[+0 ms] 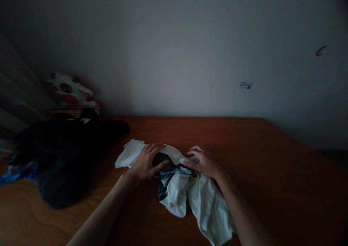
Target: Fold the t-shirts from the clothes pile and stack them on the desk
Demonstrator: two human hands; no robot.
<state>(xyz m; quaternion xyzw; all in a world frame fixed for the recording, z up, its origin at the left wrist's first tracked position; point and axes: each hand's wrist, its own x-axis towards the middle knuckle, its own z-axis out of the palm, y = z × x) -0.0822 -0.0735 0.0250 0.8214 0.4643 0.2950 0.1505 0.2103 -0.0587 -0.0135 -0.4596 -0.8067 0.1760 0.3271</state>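
A crumpled white garment with a dark printed patch [178,188] lies on the wooden table [272,166] in front of me. My left hand [146,162] rests flat on the garment's upper left part, fingers spread and stretched out. My right hand [202,162] sits on the upper right part with its fingers curled, pinching the white cloth. The lower part of the garment trails toward me between my forearms.
A heap of dark clothes [62,159] with a bit of blue fabric covers the table's left side. A white and red plush toy [69,90] stands behind it against the grey wall. A curtain hangs at far left.
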